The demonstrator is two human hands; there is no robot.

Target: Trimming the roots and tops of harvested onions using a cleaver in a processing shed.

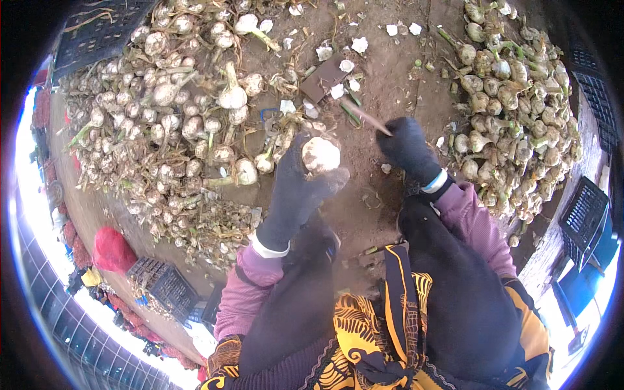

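Observation:
My left hand (pixel 301 185), in a dark knit glove, grips a whitish garlic bulb (pixel 321 155) with its round face turned up. To its right, my gloved right hand (pixel 408 147) is closed around the handle end of a thin knife (pixel 365 117). The blade is blurred and points up and left, apart from the bulb; the handle is hidden in my fist. Just beyond the blade's tip lies a flat brown block (pixel 321 80). Cut green stem pieces (pixel 351 113) and white trimmed scraps (pixel 360 45) are scattered around the block.
A wide heap of untrimmed garlic (pixel 161 122) spreads over the earth floor at left. Another garlic pile (pixel 512 107) lies at right. Black plastic crates (pixel 163 287) and a red mesh sack (pixel 113 250) stand at lower left. Another black crate (pixel 584 209) is at far right.

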